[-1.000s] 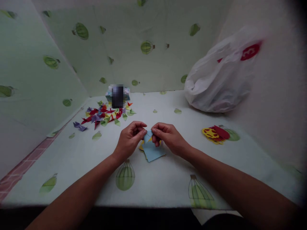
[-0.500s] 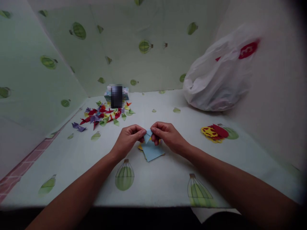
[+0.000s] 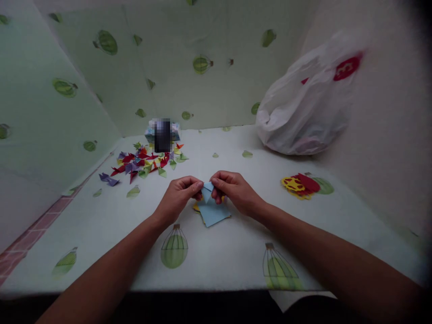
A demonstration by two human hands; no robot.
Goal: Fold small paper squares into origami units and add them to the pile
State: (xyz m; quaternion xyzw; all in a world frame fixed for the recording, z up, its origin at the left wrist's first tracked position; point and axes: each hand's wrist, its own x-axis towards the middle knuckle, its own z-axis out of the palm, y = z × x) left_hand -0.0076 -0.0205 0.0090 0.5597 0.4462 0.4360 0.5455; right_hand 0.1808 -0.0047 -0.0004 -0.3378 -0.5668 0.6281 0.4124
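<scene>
Between my two hands is a small folded piece of light blue origami paper (image 3: 207,192), its point facing down. My left hand (image 3: 181,194) pinches its left edge between thumb and fingers. On the right side, my right hand (image 3: 234,191) grips the same paper, thumb on top and fingers curled beneath. Just below lies a stack of square paper sheets (image 3: 214,213), light blue on top with yellow edges showing under it. The hands hide the upper part of the stack.
A pile of folded paper pieces (image 3: 145,163) in many colours lies at the back left, before a tissue box (image 3: 175,131) and a blurred dark object (image 3: 162,136). A white plastic bag (image 3: 303,108) stands back right. Red and yellow paper cutouts (image 3: 300,185) lie at right.
Both hands keep hold of the blue paper, its fold tilted slightly differently. The whole view has shifted a little; the other things lie as before.
</scene>
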